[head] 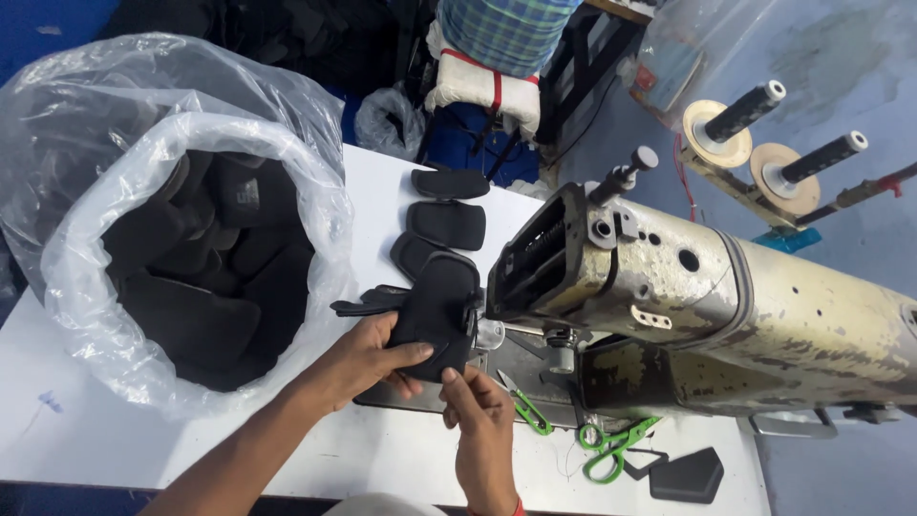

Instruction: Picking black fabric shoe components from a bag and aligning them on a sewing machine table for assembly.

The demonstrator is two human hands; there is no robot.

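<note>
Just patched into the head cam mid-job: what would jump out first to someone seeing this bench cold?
The big worn, cream-coloured sewing machine fills the right half, paint flaking. At its needle end both hands meet on a black padded piece: the left hand grips its side, the right hand pinches its lower edge. On the left, a large clear plastic bag stands open, full of similar black pieces.

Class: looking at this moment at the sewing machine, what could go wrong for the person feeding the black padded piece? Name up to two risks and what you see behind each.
1. Both the left hand and right hand pinch the black padded piece right beside the sewing machine head, so fingers could likely stray under the needle area.
2. The green-handled scissors lie open near the right hand and might snag or nick it.
</note>
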